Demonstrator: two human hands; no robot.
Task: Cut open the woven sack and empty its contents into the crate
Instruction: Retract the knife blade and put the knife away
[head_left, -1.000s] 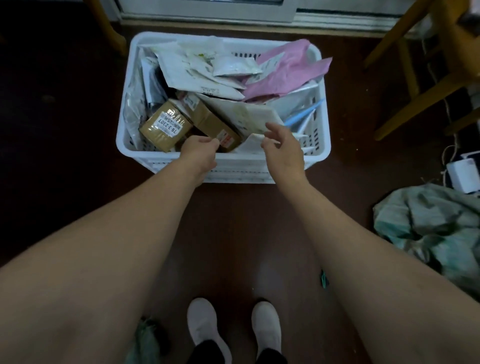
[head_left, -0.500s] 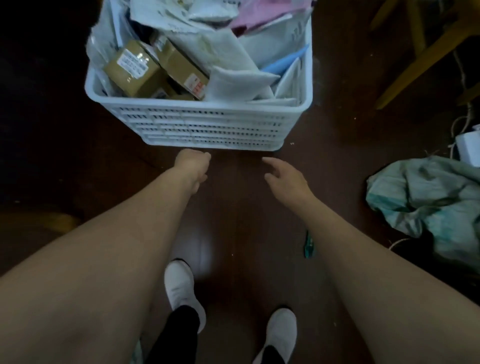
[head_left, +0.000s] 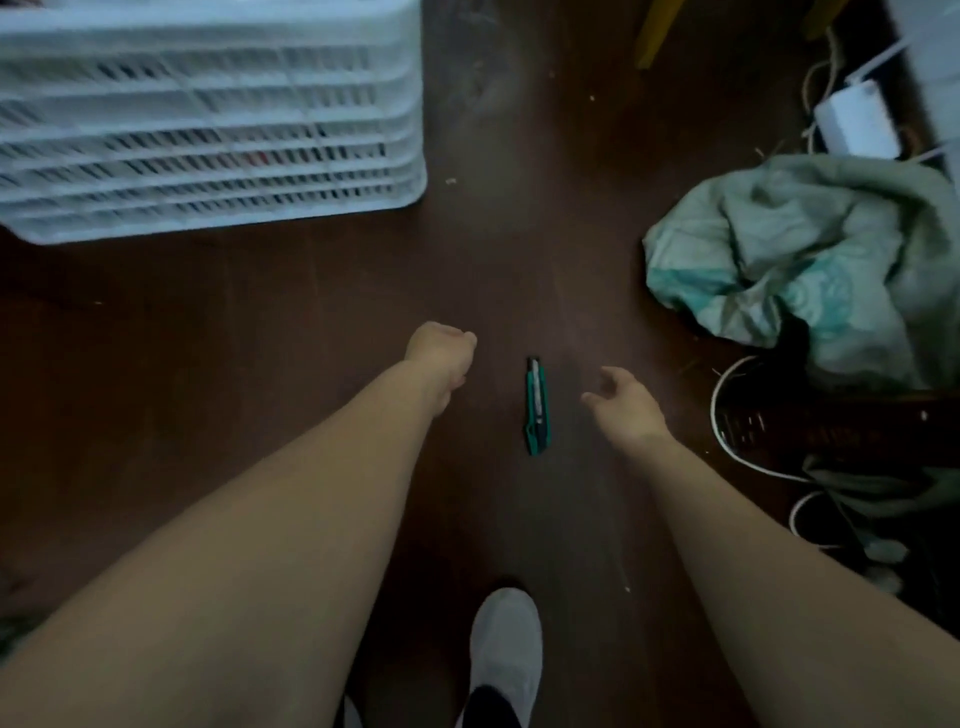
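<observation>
Head view, landmark: a green utility knife lies flat on the dark brown floor, its length running away from the person; every place below is told from it.
Left hand: just to the left of the knife and apart from it, curled into a loose fist, knuckles forward, holding nothing that shows.
Right hand: just to the right of the knife, not touching it, palm down, fingers spread and slightly bent, empty.
Knife shape and material: slim, straight body, green casing with a dark strip and a pale slider along the middle.
Woven sack: well to the right of the knife and farther from the person, lying on the floor crumpled and slack, pale grey-green cloth with teal printed patches, deeply folded.
Crate: well to the upper left of the knife, white plastic, its side wall made of horizontal slats with narrow slots; motion-blurred, and its contents cannot be made out.
Shoe: nearer the person than the knife, light grey, rounded toe, smooth upper.
Other things right of the knife: white cables looping beside a dark object, and a small white box beyond the sack.
Floor texture: smooth with a dull sheen, scattered with pale specks.
</observation>
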